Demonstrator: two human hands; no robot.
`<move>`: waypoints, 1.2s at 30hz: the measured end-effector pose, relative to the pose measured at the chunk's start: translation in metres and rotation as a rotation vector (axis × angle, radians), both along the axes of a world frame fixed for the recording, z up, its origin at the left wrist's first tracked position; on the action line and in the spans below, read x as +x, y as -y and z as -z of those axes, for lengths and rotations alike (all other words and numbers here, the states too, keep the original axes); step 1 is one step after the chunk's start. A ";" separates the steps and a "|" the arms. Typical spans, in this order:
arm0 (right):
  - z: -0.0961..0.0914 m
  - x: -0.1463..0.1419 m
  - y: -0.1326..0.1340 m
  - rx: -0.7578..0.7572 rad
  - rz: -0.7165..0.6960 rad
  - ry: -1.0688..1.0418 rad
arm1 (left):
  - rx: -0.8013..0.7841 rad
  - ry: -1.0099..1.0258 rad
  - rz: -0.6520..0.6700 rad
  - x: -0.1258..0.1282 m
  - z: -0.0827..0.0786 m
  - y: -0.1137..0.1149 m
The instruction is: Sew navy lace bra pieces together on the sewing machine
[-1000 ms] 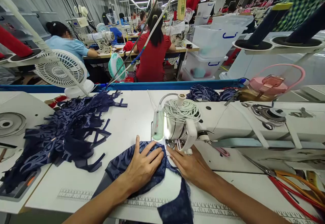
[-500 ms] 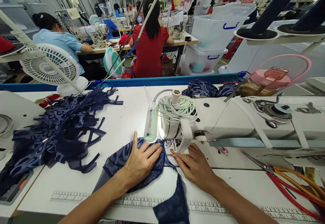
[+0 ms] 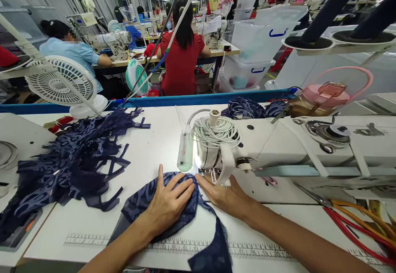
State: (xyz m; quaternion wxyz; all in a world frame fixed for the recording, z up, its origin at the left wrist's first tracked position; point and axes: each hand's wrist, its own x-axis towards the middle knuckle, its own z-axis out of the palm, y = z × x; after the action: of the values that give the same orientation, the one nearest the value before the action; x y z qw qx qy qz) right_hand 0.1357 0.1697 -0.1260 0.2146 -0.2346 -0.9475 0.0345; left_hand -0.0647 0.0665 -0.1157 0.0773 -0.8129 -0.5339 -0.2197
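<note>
A navy lace fabric piece (image 3: 145,201) lies on the white table in front of the sewing machine head (image 3: 216,151). My left hand (image 3: 168,203) lies flat on it with fingers spread, pressing it down just left of the needle. My right hand (image 3: 224,194) rests on the table beside the presser foot, fingers stretched toward the fabric's edge under the needle area. A strip of the same fabric (image 3: 216,244) trails off toward the table's near edge.
A heap of navy lace pieces (image 3: 74,157) covers the table's left side. A white fan (image 3: 64,83) stands behind it. Scissors and red-orange cords (image 3: 349,215) lie at the right. A pink bottle (image 3: 328,95) sits on the machine. Other people sew at tables beyond.
My right hand has slid left, closer to the presser foot and the fabric edge. My left hand stays flat on the fabric, shifted slightly toward me.
</note>
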 end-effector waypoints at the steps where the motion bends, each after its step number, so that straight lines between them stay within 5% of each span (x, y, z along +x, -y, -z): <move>1: -0.001 0.007 0.002 0.013 -0.016 0.002 | -0.004 -0.014 0.013 -0.001 -0.001 -0.004; 10: -0.006 0.029 0.007 0.070 0.012 -0.225 | -0.082 -0.113 0.059 -0.002 -0.011 -0.027; 30: -0.010 0.033 0.003 -0.085 0.063 -0.211 | -0.069 -0.081 0.057 0.001 -0.013 -0.032; 36: -0.036 0.033 0.050 -0.270 0.184 0.050 | -0.141 -0.121 -0.091 0.033 -0.023 0.006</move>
State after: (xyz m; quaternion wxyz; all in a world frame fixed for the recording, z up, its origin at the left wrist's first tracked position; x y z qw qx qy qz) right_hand 0.1684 0.1196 -0.0897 0.1595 -0.3482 -0.9137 0.1359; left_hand -0.0318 0.0600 -0.0931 0.0617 -0.8029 -0.5788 -0.1283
